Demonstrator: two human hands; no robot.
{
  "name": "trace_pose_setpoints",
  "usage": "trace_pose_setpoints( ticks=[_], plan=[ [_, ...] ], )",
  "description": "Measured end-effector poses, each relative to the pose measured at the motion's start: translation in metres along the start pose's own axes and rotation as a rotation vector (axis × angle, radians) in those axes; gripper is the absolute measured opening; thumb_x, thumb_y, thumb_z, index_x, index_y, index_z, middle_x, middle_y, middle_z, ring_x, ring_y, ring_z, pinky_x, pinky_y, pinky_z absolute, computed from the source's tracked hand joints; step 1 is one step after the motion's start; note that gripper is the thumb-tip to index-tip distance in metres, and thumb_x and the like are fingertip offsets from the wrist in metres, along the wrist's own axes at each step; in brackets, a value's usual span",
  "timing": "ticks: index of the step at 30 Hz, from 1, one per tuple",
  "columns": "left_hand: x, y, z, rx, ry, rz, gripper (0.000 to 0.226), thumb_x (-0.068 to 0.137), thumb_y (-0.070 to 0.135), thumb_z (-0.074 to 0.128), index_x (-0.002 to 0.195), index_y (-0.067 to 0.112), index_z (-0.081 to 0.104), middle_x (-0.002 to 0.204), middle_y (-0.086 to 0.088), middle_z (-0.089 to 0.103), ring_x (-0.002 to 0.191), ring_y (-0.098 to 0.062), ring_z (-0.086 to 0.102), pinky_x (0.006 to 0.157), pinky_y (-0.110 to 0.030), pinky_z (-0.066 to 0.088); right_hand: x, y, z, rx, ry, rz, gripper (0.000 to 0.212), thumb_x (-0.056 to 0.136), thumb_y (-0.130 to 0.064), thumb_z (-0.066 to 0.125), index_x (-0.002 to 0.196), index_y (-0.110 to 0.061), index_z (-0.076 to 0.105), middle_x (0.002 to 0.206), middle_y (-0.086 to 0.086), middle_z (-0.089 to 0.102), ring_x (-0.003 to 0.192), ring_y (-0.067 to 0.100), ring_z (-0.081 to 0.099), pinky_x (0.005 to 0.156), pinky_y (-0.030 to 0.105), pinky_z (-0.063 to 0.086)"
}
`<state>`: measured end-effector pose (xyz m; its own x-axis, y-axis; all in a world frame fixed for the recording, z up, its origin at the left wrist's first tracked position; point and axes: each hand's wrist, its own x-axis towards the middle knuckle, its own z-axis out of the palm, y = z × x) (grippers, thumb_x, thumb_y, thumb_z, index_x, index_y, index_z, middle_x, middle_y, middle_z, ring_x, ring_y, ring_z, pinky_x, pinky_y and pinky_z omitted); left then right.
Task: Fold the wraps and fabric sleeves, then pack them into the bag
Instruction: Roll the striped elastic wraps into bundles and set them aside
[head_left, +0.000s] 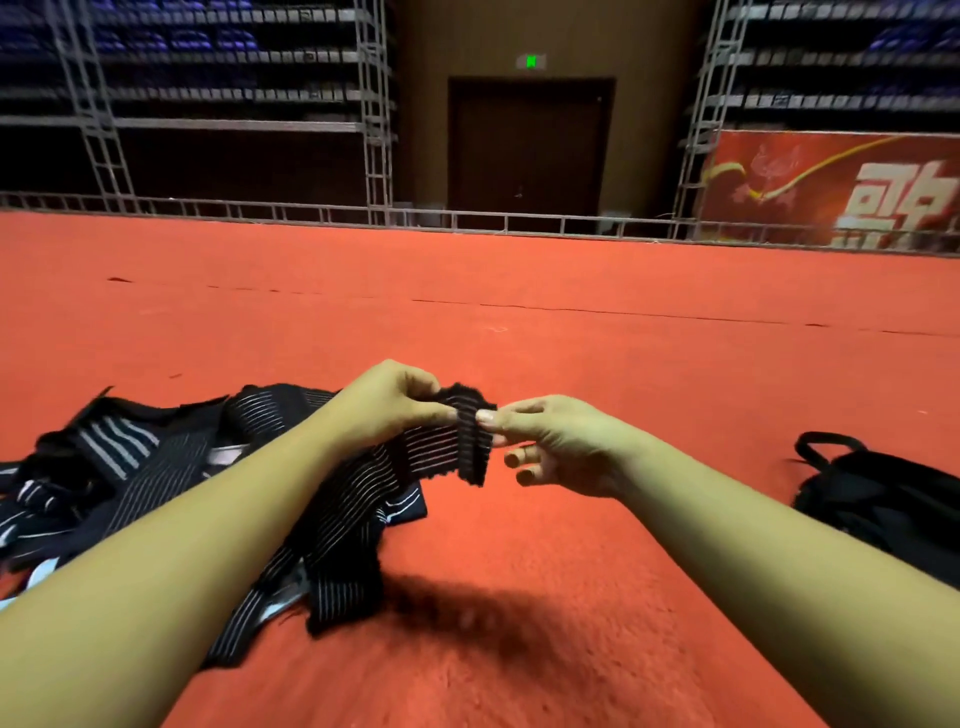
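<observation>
A black elastic wrap with thin white stripes (470, 441) is held up above the red carpet. My left hand (387, 402) pinches its upper end between thumb and fingers. My right hand (558, 444) pinches the same end from the right with thumb and forefinger, its other fingers curled. The wrap's long tail (337, 530) hangs down under my left forearm to the floor. A heap of more striped black wraps and fabric sleeves (135, 462) lies on the carpet at the left. The black bag (883, 499) sits on the floor at the right edge, its handle up.
Red carpet (519, 322) stretches ahead to a low metal rail (467, 221). Behind it stand metal scaffold towers, dark seating tiers, a dark door (527, 150) and a red banner (841, 187) at the right.
</observation>
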<state>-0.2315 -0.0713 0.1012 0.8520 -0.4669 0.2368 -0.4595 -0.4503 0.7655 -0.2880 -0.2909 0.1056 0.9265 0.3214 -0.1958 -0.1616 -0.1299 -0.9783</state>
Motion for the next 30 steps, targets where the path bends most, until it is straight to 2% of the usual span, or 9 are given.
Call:
trace_pose_setpoints(
  ticks=[3, 7, 12, 16, 18, 20, 22, 24, 30],
  plan=[
    [-0.002, -0.005, 0.001, 0.034, -0.019, -0.016, 0.032, 0.081, 0.035, 0.074, 0.075, 0.004, 0.066, 0.069, -0.001, 0.058, 0.071, -0.01, 0.052, 0.07, -0.033, 0.04, 0.0, 0.01, 0.011, 0.06, -0.044, 0.0, 0.011, 0.086, -0.017, 0.074, 0.08, -0.02, 0.066, 0.086, 0.0, 0.068, 0.061, 0.014, 0.05, 0.059, 0.026, 0.039],
    [-0.005, -0.014, -0.001, 0.001, 0.022, -0.073, 0.061, 0.066, 0.058, 0.076, 0.09, 0.002, 0.069, 0.085, 0.002, 0.061, 0.083, -0.012, 0.056, 0.079, -0.035, 0.045, 0.003, 0.013, 0.009, 0.036, 0.081, -0.022, 0.018, 0.087, -0.01, 0.071, 0.08, -0.019, 0.057, 0.077, 0.003, 0.066, 0.048, 0.013, 0.046, 0.052, 0.022, 0.035],
    [-0.007, -0.032, -0.006, 0.216, -0.082, -0.147, 0.048, 0.061, 0.063, 0.076, 0.083, 0.02, 0.068, 0.11, 0.009, 0.063, 0.119, -0.007, 0.057, 0.101, -0.036, 0.044, -0.011, -0.007, -0.028, -0.037, 0.184, -0.085, 0.025, 0.091, -0.004, 0.066, 0.075, -0.015, 0.049, 0.063, 0.006, 0.058, 0.048, 0.017, 0.056, 0.045, 0.024, 0.042],
    [0.001, -0.052, 0.001, 0.466, -0.206, -0.227, 0.03, 0.078, 0.041, 0.078, 0.088, 0.015, 0.067, 0.091, -0.005, 0.071, 0.09, -0.02, 0.068, 0.083, -0.041, 0.05, -0.026, -0.017, -0.056, -0.158, 0.254, -0.127, 0.015, 0.093, -0.004, 0.064, 0.083, -0.01, 0.054, 0.066, 0.01, 0.066, 0.058, 0.02, 0.069, 0.054, 0.029, 0.055],
    [0.006, -0.056, 0.005, 0.455, -0.125, -0.224, 0.027, 0.084, 0.036, 0.075, 0.087, 0.011, 0.067, 0.088, -0.007, 0.068, 0.097, -0.03, 0.066, 0.075, -0.036, 0.045, -0.031, -0.02, -0.066, -0.173, 0.309, -0.148, 0.015, 0.093, -0.003, 0.063, 0.083, -0.009, 0.054, 0.071, 0.013, 0.066, 0.061, 0.023, 0.071, 0.056, 0.03, 0.059],
    [0.013, -0.049, 0.008, 0.433, 0.035, -0.183, 0.025, 0.087, 0.031, 0.073, 0.09, 0.006, 0.068, 0.103, -0.015, 0.069, 0.108, -0.033, 0.062, 0.076, -0.035, 0.041, -0.033, -0.023, -0.074, -0.126, 0.363, -0.177, 0.018, 0.093, -0.001, 0.062, 0.081, -0.009, 0.052, 0.074, 0.014, 0.066, 0.061, 0.024, 0.071, 0.056, 0.031, 0.06],
    [0.025, -0.031, 0.007, 0.392, 0.192, -0.147, 0.016, 0.087, 0.025, 0.073, 0.091, 0.01, 0.072, 0.098, -0.014, 0.072, 0.102, -0.028, 0.065, 0.08, -0.037, 0.045, -0.034, -0.029, -0.078, -0.053, 0.419, -0.227, 0.02, 0.094, 0.001, 0.06, 0.08, -0.01, 0.051, 0.078, 0.016, 0.066, 0.06, 0.025, 0.071, 0.056, 0.031, 0.06],
    [0.036, -0.011, -0.001, 0.36, 0.28, -0.093, 0.012, 0.085, 0.021, 0.074, 0.084, 0.01, 0.07, 0.08, -0.01, 0.071, 0.082, -0.025, 0.064, 0.071, -0.036, 0.044, -0.033, -0.038, -0.081, -0.002, 0.467, -0.285, 0.018, 0.095, 0.0, 0.059, 0.083, -0.01, 0.05, 0.082, 0.017, 0.066, 0.06, 0.024, 0.071, 0.06, 0.033, 0.061],
    [0.043, 0.019, -0.012, 0.289, 0.305, 0.046, 0.016, 0.085, 0.015, 0.073, 0.072, 0.012, 0.063, 0.06, 0.005, 0.054, 0.058, -0.005, 0.044, 0.059, -0.025, 0.034, -0.033, -0.052, -0.086, 0.056, 0.562, -0.384, 0.012, 0.095, 0.002, 0.058, 0.09, -0.007, 0.051, 0.08, 0.016, 0.065, 0.061, 0.023, 0.068, 0.062, 0.033, 0.06]
  ],
)
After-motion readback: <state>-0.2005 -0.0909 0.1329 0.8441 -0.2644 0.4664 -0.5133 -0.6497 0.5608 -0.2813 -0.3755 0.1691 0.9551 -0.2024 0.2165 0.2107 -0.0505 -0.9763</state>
